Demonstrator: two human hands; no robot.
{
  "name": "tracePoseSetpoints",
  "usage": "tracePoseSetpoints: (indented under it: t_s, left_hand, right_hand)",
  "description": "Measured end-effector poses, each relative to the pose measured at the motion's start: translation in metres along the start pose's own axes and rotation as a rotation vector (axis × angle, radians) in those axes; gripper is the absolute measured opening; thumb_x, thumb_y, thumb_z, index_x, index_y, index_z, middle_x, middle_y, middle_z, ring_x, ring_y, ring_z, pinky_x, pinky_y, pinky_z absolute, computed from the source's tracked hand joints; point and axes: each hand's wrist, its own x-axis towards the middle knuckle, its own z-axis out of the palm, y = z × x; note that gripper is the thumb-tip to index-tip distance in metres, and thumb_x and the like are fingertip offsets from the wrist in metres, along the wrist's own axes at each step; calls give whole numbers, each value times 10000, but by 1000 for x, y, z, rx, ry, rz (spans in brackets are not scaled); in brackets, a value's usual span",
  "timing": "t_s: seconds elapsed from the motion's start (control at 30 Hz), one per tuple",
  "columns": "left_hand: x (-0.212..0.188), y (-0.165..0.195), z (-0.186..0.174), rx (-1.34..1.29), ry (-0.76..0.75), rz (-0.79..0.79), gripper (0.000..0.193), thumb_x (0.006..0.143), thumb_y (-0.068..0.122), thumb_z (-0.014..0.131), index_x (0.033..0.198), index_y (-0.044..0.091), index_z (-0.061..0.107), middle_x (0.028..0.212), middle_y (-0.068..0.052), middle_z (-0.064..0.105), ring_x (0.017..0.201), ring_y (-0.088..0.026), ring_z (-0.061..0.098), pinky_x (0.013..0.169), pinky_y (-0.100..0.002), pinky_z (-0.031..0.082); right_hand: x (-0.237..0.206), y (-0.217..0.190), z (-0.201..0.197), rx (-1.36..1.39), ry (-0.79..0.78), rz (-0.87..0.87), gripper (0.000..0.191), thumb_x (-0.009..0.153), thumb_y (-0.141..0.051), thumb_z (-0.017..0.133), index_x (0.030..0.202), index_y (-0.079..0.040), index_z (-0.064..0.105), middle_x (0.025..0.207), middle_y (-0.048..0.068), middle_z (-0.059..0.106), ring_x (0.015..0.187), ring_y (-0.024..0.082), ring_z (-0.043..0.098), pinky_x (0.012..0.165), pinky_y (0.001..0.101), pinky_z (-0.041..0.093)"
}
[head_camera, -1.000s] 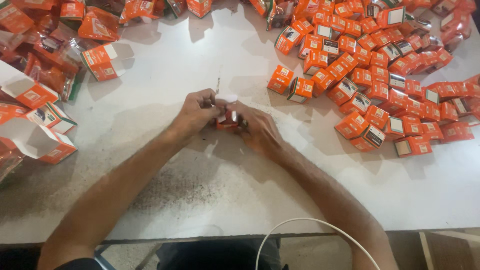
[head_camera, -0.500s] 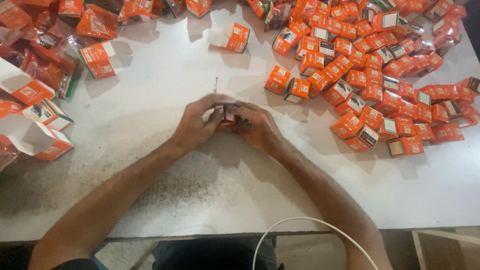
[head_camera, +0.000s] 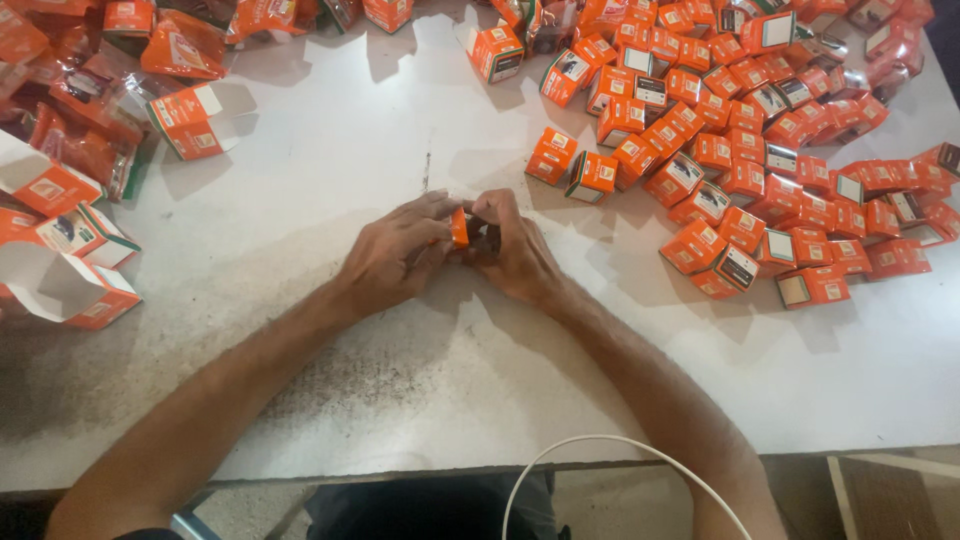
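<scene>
Head view, single entry.

Item 1: left hand (head_camera: 392, 262), resting on the white table (head_camera: 330, 170), fingers curled and pinching the near side of a small orange carton (head_camera: 459, 227).

Item 2: right hand (head_camera: 515, 252), opposite the left, fingertips pressed onto the same carton from the far side. The carton sits between both hands at mid-table, just above the surface; its end looks half covered by the fingers (whether the flap is tucked in cannot be told).

Item 3: heap of small closed orange cartons (head_camera: 760, 120), spread over the right and upper right of the table, many lying on their sides, some showing a white or dark end panel. Two cartons (head_camera: 572, 165) lie apart from the heap, just beyond the right hand.

Item 4: larger open orange boxes (head_camera: 60, 290) with white insides, at the left edge, flaps raised; one more open box (head_camera: 195, 118) further up.

Item 5: crumpled orange wrappers or pouches (head_camera: 80, 140), upper left, well apart from the hands.

Item 6: white cable (head_camera: 600, 445), looping at the near table edge.

Progress, as a judgement: the large heap suggests many cartons are already closed; one is in hand, and the left-side stock looks unprocessed.
</scene>
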Motion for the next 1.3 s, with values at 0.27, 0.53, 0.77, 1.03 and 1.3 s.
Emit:
tracePoseSetpoints:
  t_s: [0.27, 0.53, 0.77, 1.03, 1.3]
  left_hand:
    - [-4, 7, -8, 201, -30, 159, 271, 914, 236, 757, 1106, 56, 691, 1563, -281, 409, 1472, -473, 355, 1193, -565, 335]
    - [88, -62, 28, 249, 216, -2, 440, 918, 124, 749, 1305, 20, 569, 1527, -201, 474, 1430, -425, 438, 1194, -523, 387]
    - [211, -101, 59, 362, 82, -333, 750, 803, 311, 846, 1382, 27, 463, 1350, -181, 504, 1149, -412, 547, 926, -561, 452]
    - [101, -39, 54, 181, 16, 347, 578, 870, 19, 741, 1403, 57, 519, 1389, -185, 506, 1260, -406, 562, 1057, -498, 513]
    - [107, -124, -80, 886, 251, -28, 804, 799, -40, 657, 1562, 11, 409, 1587, -263, 364, 1485, -461, 419, 1252, -517, 400]
  right_hand:
    - [10, -20, -7, -255, -24, -321, 826, 824, -214, 809, 1504, 3, 392, 1388, 155, 574, 1354, 336, 498, 1183, 521, 365]
    - [21, 1, -70, -902, 382, 17, 628, 958, -359, 736, 1391, 9, 467, 1456, 219, 482, 1419, 408, 411, 1214, 654, 171]
    - [17, 32, -72, -812, 485, -183, 727, 948, -272, 775, 1499, 5, 391, 1554, 235, 414, 1492, 396, 379, 1259, 632, 220]
    - [19, 30, -44, -197, 447, -186, 817, 1012, -257, 727, 1577, 87, 249, 1520, 289, 471, 1406, 418, 509, 1157, 465, 437]
    - [14, 12, -3, -101, 254, -122, 717, 902, -113, 796, 1491, -9, 401, 1279, 231, 652, 1173, 348, 655, 971, 426, 532]
